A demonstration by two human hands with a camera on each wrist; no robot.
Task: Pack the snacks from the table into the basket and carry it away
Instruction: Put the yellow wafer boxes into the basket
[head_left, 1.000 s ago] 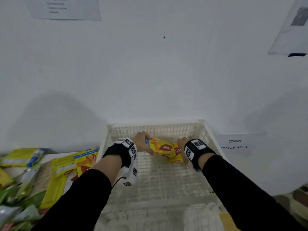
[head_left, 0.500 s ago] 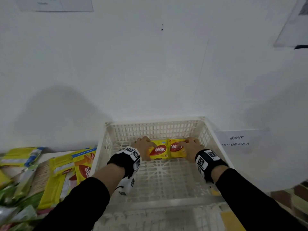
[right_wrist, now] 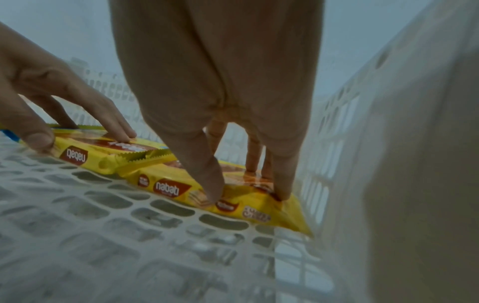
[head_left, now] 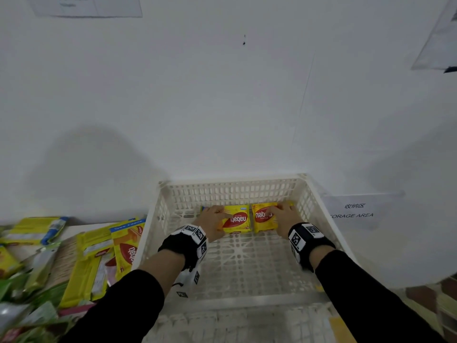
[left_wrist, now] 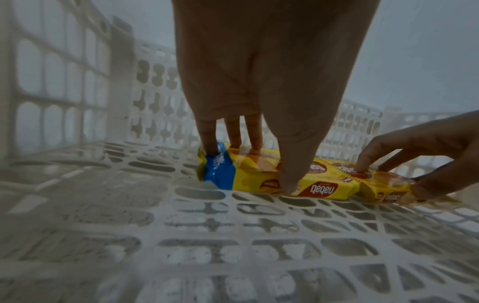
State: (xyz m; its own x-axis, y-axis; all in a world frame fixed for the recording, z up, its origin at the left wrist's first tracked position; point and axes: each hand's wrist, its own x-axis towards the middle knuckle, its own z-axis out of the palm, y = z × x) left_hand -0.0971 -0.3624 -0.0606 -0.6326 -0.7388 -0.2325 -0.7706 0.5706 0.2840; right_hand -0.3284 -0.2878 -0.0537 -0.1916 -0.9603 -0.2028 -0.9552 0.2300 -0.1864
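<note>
A white lattice basket [head_left: 232, 181] stands against the wall. Two yellow nabati wafer packs lie flat, side by side, on its floor at the far wall. My left hand [head_left: 214, 219] holds the left pack [head_left: 237, 221], thumb at its near edge and fingers on its far edge [left_wrist: 259, 176]. My right hand [head_left: 282, 214] holds the right pack [head_left: 263, 220] the same way, close to the basket's right wall [right_wrist: 388, 164]. In the right wrist view the right pack [right_wrist: 176, 190] slightly overlaps the left pack [right_wrist: 88, 153].
A heap of yellow and green snack packs [head_left: 94, 256] lies on the table left of the basket. A paper sign reading "storage area" [head_left: 353, 211] sits to the basket's right. The wall stands directly behind the basket.
Both hands brought the two packs down from mid-air onto the basket floor and pushed them to the far wall; over the last half second they barely moved.
</note>
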